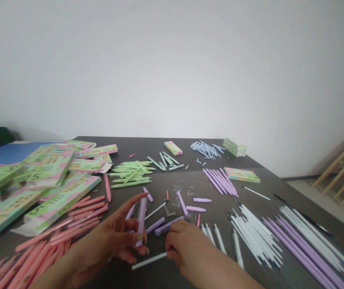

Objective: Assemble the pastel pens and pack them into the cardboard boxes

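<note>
printed pen cartons [51, 170] and coral pen barrels [75, 233] lie to my left. my left hand [116, 233] pinches a lilac pen barrel [141, 214], nearly upright, over the dark table [142, 146]. a white refill [148, 261] meets my curled right hand [187, 247] (i can't tell whether it's gripped), set apart from the left; more refills [253, 235] lie rightward.

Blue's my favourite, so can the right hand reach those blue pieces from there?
Probably not without stretching: the blue pieces lie far back, with purple pieces on the way from the right hand.
</note>
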{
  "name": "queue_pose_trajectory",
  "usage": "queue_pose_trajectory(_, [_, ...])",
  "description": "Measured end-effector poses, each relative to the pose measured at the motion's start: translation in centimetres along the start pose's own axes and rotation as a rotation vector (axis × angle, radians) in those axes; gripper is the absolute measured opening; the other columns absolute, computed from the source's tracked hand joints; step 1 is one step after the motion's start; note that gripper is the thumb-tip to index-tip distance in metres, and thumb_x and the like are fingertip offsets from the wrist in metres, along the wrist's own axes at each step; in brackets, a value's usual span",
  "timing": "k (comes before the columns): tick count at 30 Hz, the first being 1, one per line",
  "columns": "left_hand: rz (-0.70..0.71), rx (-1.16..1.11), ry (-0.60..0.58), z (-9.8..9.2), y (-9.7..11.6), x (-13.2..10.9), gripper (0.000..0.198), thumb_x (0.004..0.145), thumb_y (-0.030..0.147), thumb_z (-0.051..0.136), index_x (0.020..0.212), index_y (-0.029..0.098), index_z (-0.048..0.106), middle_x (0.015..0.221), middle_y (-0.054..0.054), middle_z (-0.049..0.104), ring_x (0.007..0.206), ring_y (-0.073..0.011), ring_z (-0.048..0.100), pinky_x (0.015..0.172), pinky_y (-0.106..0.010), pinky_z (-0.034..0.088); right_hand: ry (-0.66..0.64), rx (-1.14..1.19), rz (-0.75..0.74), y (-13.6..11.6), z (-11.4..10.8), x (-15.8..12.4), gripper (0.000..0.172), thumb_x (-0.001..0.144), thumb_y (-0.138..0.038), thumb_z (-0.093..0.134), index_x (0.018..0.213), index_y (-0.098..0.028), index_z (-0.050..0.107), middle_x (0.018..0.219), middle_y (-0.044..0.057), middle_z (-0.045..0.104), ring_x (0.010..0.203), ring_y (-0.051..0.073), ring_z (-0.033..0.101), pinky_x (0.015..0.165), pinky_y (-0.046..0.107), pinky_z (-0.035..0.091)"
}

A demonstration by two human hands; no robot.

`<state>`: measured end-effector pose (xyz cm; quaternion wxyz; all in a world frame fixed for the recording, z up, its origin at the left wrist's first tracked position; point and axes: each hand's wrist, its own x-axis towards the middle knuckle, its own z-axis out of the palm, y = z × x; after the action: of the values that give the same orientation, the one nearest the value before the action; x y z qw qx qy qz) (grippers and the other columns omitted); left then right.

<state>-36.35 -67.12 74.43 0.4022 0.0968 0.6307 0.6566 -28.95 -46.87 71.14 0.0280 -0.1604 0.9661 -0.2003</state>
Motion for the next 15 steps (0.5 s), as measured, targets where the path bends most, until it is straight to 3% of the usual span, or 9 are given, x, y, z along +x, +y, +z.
queue_pose_trajectory(5, [-0.023,-0.126,-0.061,-0.2,-0.1,-0.3,0.088,0.07,0.013,0.065,0.138,0.032,0.012,0.072,0.0,0.063,0.062,-0.0169,0.065,0.051,-0.022,0.048,-0.038,-0.035,-0.019,-0.3,1.0,0.2,0.011,0.075,-0.027,0.066,0.081,-0.018,0.066,0.092,0.004,0.063,0.089,0.019,0.055,0.074,0.026,0.037])
queue_pose_trajectory(8, [-0.033,-0.215,-0.076,-0.5,-0.2,-0.3,0.08,0.073,0.018,0.062,0.137,0.028,0.015,0.068,0.001,0.063,0.055,-0.0143,0.063,0.05,-0.022,0.048,-0.009,0.031,0.041,-0.1,-0.3,0.1,0.015,0.073,-0.029,0.069,0.083,-0.019,0.066,0.092,0.002,0.064,0.088,0.019,0.056,0.072,0.025,0.037])
queue_pose_trajectory(10, [-0.042,-0.212,-0.067,-0.6,-0.3,-0.2,0.076,0.074,0.02,0.061,0.136,0.026,0.018,0.067,0.0,0.064,0.054,-0.0136,0.062,0.05,-0.022,0.048,0.075,0.062,0.085,0.6,-1.9,-0.1,0.007,0.077,-0.025,0.064,0.082,-0.02,0.066,0.087,0.001,0.063,0.084,0.016,0.056,0.07,0.024,0.037])
queue_pose_trajectory(12, [-0.047,-0.1,-0.056,-0.6,-0.4,0.0,0.071,0.076,0.025,0.059,0.135,0.024,0.02,0.065,-0.001,0.065,0.051,-0.0141,0.061,0.046,-0.021,0.045,0.196,0.064,0.143,1.9,-3.5,-0.3,0.01,0.082,-0.017,0.057,0.08,-0.02,0.066,0.082,0.001,0.062,0.08,0.015,0.055,0.069,0.023,0.036])
queue_pose_trajectory(15, [-0.035,0.257,-0.055,-0.2,-1.0,0.1,0.063,0.078,0.035,0.054,0.133,0.021,0.026,0.059,0.0,0.064,0.045,-0.0138,0.057,0.04,-0.019,0.038,0.295,0.04,0.249,3.7,-5.2,-0.7,0.018,0.083,-0.012,0.052,0.075,-0.019,0.066,0.076,0.001,0.06,0.077,0.015,0.054,0.069,0.023,0.036])
